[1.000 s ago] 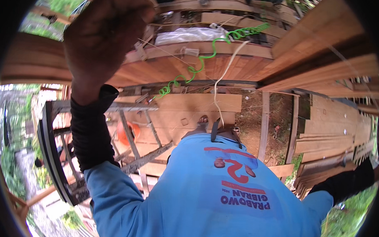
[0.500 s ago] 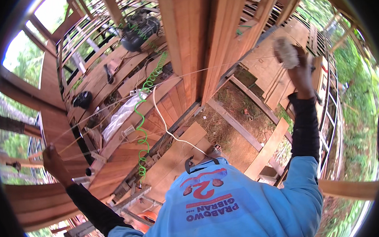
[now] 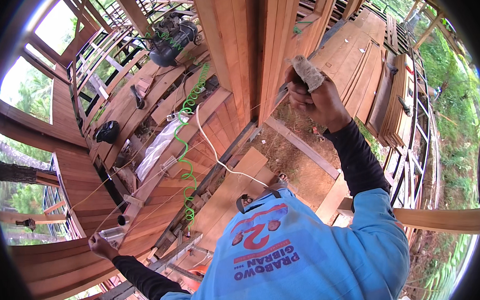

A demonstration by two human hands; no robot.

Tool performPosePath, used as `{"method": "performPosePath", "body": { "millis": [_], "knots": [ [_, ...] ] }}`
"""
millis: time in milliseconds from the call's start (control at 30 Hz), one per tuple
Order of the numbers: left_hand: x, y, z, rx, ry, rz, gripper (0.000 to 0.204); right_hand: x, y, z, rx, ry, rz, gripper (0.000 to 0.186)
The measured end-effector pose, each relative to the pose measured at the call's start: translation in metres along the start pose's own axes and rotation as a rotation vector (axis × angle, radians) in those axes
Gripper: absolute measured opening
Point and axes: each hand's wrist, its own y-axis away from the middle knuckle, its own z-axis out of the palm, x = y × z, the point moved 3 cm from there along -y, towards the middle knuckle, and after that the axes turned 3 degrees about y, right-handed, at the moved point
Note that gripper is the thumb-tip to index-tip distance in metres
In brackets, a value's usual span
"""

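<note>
The right hand (image 3: 320,102), at far right, was clenched around a pale roll (image 3: 308,74), which projected beyond the fist. The left hand (image 3: 103,247), at near left, had its fingertips pinched together on a thin string (image 3: 110,215), which slanted toward the far right. The blue shirt (image 3: 321,243), at near centre, bore dark printed lettering, seen inverted, and a large red numeral.

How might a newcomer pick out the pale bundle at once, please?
Find the tall plank wall at top centre. Just right of its lower part, the right grip holds the bundle: short, greyish and rough, unlike the smooth brown boards nearby.
</note>
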Motion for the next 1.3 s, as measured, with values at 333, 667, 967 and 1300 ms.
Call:
{"method": "performPosePath", "body": {
  "millis": [333, 667, 967, 1300],
  "knots": [
    [0.153, 0.136, 0.062, -0.621, 0.486, 0.352, 0.038, 0.036, -0.008, 0.069, -0.106, -0.074, 0.065, 0.064],
    [0.372, 0.318, 0.052, -1.285, 1.248, 0.357, 0.058, 0.07, 0.011, 0.132, -0.063, 0.016, 0.052, 0.06],
    [0.322, 0.324, 0.052, -1.366, 0.796, 0.445, 0.018, 0.103, 0.038, 0.108, -0.201, 0.1, 0.172, 0.057],
    [0.291, 0.312, 0.024, -1.326, 1.539, -0.3, 0.019, 0.134, 0.047, 0.114, -0.173, 0.211, 0.186, 0.046]
  ]
}}
